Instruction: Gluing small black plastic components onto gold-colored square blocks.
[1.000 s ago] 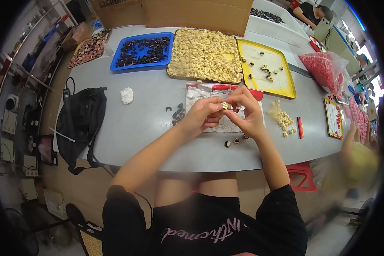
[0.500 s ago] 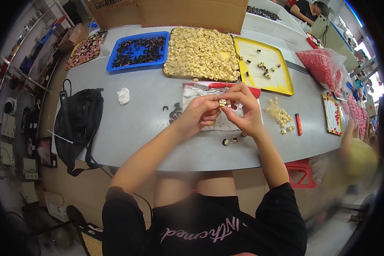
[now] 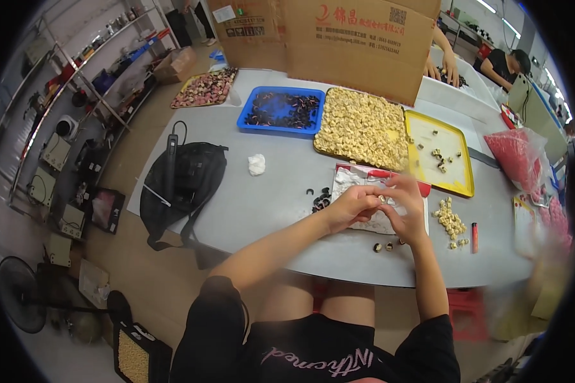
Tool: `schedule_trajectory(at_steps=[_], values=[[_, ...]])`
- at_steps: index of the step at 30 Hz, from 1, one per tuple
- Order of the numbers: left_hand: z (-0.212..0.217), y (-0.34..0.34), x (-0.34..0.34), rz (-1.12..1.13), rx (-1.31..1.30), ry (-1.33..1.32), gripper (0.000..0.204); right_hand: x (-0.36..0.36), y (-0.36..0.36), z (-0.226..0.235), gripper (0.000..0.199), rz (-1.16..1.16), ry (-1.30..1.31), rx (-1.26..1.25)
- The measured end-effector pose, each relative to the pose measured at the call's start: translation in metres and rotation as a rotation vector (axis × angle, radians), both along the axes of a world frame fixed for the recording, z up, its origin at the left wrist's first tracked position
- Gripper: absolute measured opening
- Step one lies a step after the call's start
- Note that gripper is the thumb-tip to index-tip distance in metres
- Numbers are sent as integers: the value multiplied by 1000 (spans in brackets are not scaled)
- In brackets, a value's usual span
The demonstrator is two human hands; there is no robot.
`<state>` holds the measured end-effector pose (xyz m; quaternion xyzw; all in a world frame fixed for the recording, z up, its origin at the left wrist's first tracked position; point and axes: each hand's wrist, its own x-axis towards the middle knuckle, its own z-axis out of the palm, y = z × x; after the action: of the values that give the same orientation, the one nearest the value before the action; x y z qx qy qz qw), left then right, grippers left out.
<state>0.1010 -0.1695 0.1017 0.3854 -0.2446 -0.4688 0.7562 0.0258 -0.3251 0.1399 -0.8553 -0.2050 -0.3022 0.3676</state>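
Note:
Above a white-covered work board (image 3: 370, 225) with a red edge, my two hands meet at a small cream-coloured piece (image 3: 383, 199). My left hand (image 3: 352, 207) is closed, pinching the piece between thumb and fingers. My right hand (image 3: 407, 207) curls in from the other side, its thumb against the piece; its upper fingers are blurred. Dark curved pieces (image 3: 321, 201) lie just left of the board. Near the front edge sit a few cream-and-black pieces (image 3: 378, 247), partly hidden by my right wrist. Loose cream pieces (image 3: 449, 218) are heaped to the right.
Behind the board stand a blue tray (image 3: 243, 121) of dark pieces, a tray of many cream pieces (image 3: 361, 127), and a yellow tray (image 3: 469, 182). A black bag (image 3: 195, 175), white crumpled wad (image 3: 256, 165), red stick (image 3: 475, 237) and large cardboard box (image 3: 351, 51) are also there.
The whole view has swung left, so the table sits further right in the picture. Both hands stay together at the small piece; my right fingers are blurred by motion.

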Motion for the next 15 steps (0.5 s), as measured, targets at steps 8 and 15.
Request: schedule_trajectory(at_steps=[8,15], values=[[-1,-1,4,-51,1,-49,39,1,1,-6,35,-43,-99,-47],[-3,-3,10,-39,18,-96,45,1,-2,-4,37,-57,-133,-56]])
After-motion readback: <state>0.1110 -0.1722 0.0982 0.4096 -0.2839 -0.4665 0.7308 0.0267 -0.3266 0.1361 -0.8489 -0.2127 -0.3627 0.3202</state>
